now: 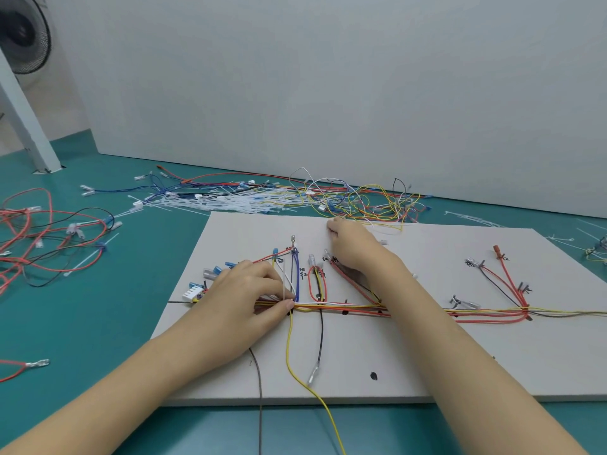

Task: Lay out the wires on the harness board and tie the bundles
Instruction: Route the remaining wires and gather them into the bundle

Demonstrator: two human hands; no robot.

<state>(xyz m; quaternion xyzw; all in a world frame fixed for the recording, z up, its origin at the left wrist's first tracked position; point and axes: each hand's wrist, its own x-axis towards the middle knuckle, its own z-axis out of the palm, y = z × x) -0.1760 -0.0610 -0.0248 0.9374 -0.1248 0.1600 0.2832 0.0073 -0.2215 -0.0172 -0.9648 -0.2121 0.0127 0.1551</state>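
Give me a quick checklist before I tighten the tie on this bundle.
1. Left hand pinching the wire bundle on the board: ok.
2. Cable tie standing at the pinch point: ok.
3. Tie looped fully round the bundle: cannot tell.
4. Right hand free to pull the tie: not ok, it reaches toward the loose wires beyond the board.
5. Blue wire loop joins the bundle at the pinch: ok.

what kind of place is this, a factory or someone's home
Probably a small wire-harness assembly workshop: a marked harness board lying on a teal surface, heaps of loose wires, and a pile of white cable ties.
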